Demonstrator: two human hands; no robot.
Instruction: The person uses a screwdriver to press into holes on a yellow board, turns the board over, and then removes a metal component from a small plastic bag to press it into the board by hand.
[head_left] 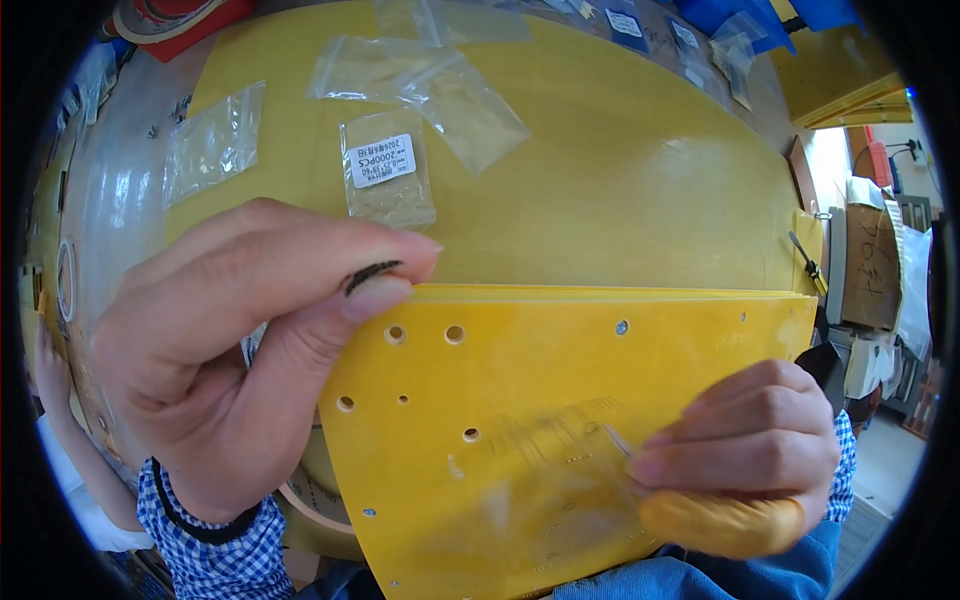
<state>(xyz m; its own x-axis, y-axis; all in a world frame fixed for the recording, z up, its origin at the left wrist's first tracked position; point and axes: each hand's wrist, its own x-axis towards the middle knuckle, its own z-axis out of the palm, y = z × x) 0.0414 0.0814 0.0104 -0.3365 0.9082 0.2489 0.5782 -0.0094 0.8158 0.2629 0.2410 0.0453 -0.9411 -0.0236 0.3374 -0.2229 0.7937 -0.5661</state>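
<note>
Filling the near foreground, the left hand (235, 350) is pinching a small dark threaded screw (371, 274) between thumb and forefinger, just above the top edge of a yellow drilled board (520, 400). Judging by this, the screw is being lined up; seating it calls for a matching hole. Low on the board, the right hand (745, 450) is nipping a thin clear bag (545, 450), one fingertip capped in yellow rubber.
</note>
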